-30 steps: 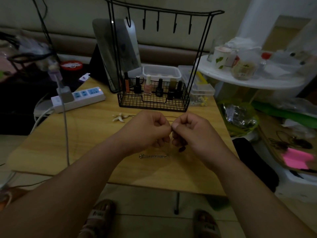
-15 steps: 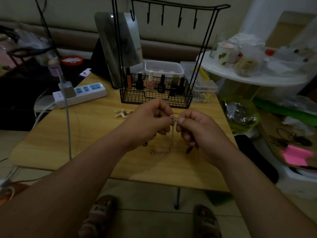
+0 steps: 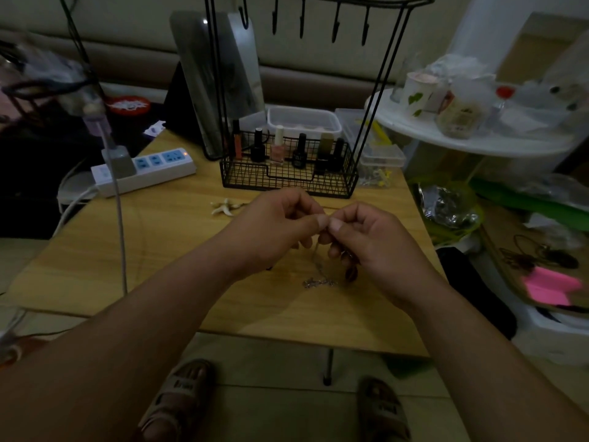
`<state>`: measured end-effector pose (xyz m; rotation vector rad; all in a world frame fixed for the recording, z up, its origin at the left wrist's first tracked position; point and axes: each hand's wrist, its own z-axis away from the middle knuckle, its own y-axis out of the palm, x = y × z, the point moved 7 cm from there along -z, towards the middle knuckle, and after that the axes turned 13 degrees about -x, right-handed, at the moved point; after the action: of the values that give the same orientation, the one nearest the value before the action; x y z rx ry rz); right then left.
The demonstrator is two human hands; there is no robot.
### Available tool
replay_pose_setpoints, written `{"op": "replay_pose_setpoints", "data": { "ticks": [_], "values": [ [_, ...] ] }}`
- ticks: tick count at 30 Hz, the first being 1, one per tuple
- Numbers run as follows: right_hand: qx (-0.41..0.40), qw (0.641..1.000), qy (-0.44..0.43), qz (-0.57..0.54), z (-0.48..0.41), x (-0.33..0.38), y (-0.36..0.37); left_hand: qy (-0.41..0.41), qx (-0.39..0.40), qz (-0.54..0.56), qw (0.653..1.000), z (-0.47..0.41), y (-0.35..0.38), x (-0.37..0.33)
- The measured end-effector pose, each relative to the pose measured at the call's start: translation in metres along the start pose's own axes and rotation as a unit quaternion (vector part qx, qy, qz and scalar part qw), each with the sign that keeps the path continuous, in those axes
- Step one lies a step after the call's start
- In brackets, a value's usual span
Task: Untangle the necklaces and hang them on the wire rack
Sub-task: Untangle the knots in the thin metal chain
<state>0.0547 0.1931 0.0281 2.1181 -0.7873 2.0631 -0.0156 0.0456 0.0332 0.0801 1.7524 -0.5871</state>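
Observation:
My left hand (image 3: 274,228) and my right hand (image 3: 366,240) meet thumb to thumb above the wooden table (image 3: 159,250). Both pinch a thin silver necklace (image 3: 318,280) whose chain hangs down between them; its pendant end lies on the table below. A dark bead or pendant (image 3: 350,273) hangs under my right hand. The black wire rack (image 3: 288,173) stands just behind my hands, with several bare hooks (image 3: 318,25) along its top bar. A pale starfish-shaped piece (image 3: 224,207) lies on the table to the left of my hands.
Nail polish bottles (image 3: 277,148) fill the rack's basket. A white power strip (image 3: 143,169) with a cable lies at the left. A mirror (image 3: 220,74) leans behind the rack. Clear plastic boxes (image 3: 302,121) sit at the back, and a cluttered white shelf (image 3: 478,141) stands to the right.
Both hands rose from the table and lifted the chain; the pendant end now trails on the wood below them. My thumbs have closed together over the knot.

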Motion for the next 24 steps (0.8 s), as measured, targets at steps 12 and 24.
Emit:
{"op": "replay_pose_setpoints", "data": {
  "ticks": [12,24],
  "values": [
    [0.022,0.998,0.046,-0.034,0.003,-0.006,0.012,-0.004,-0.002,-0.015,1.0,0.003,-0.005,0.004],
    [-0.038,0.996,0.003,0.082,0.006,0.0,0.01,0.042,-0.016,-0.079,0.996,0.004,0.003,0.0]
  ]
}}
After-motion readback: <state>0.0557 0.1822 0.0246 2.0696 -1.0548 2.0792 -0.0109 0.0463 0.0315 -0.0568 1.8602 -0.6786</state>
